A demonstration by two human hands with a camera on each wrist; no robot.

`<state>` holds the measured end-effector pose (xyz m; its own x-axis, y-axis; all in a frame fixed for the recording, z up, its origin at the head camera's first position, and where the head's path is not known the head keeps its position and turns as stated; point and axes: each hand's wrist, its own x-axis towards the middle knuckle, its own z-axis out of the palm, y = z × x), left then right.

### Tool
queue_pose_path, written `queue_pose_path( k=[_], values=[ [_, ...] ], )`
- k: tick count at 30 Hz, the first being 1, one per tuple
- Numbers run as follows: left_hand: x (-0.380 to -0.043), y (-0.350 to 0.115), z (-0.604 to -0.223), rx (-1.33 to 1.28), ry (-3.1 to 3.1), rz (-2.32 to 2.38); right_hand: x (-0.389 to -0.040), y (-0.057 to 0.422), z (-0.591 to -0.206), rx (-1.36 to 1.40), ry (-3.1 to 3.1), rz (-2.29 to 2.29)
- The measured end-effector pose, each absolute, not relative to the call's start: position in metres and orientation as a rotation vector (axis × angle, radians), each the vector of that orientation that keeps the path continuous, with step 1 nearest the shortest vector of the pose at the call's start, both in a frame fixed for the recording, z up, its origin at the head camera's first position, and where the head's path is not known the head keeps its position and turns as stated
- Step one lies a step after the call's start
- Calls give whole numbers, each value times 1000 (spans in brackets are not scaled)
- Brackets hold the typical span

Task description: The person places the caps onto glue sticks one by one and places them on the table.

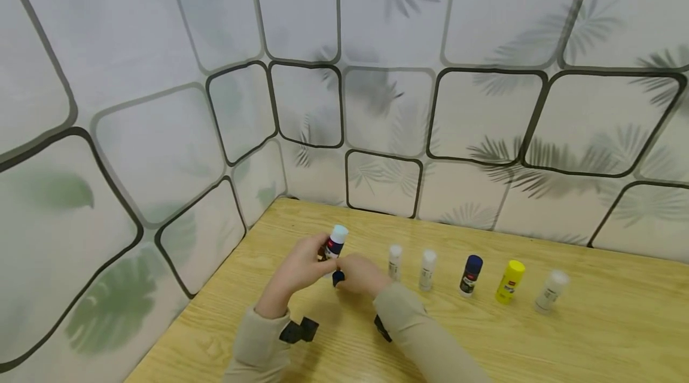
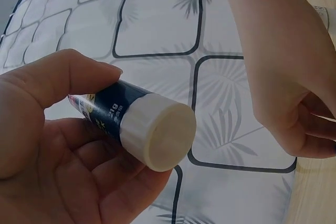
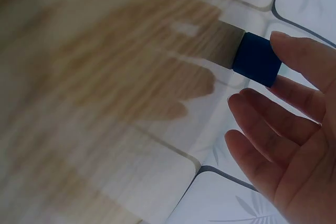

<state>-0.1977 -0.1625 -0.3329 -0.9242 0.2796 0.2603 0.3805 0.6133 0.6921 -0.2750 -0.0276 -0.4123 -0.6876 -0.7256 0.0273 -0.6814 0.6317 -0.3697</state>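
My left hand (image 1: 304, 260) grips a dark blue and white glue stick (image 1: 335, 246) above the table's left part, its white end pointing up. In the left wrist view, the thumb lies along one side of the glue stick (image 2: 118, 106) and the fingers curl under it; "21g" shows on the label. Just right of it, my right hand (image 1: 363, 275) pinches a dark blue cap (image 1: 338, 278) between thumb and index finger. Seen from the right wrist, the cap (image 3: 257, 59) is right at the wooden surface, with its reflection beside it, and the other fingers are loosely bent.
Right of my hands, several glue sticks stand upright in a row: white ones (image 1: 427, 270), a dark blue one (image 1: 470, 275) and a yellow one (image 1: 510, 281). The wooden table (image 1: 608, 335) meets a patterned curtain-like wall (image 1: 387, 108) behind and at left.
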Motion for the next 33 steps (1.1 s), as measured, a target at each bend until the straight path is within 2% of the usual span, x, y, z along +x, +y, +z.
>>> queue_pose_path(
  k=[13,33],
  values=[
    [-198,-156,-336,-643,-2697,-1213,-258,-10,-405,-1060,2703,-757],
    [-195,-142,-338,-742,-2750,-1155,-222,69,-374,-1046,2808,-1061]
  ],
)
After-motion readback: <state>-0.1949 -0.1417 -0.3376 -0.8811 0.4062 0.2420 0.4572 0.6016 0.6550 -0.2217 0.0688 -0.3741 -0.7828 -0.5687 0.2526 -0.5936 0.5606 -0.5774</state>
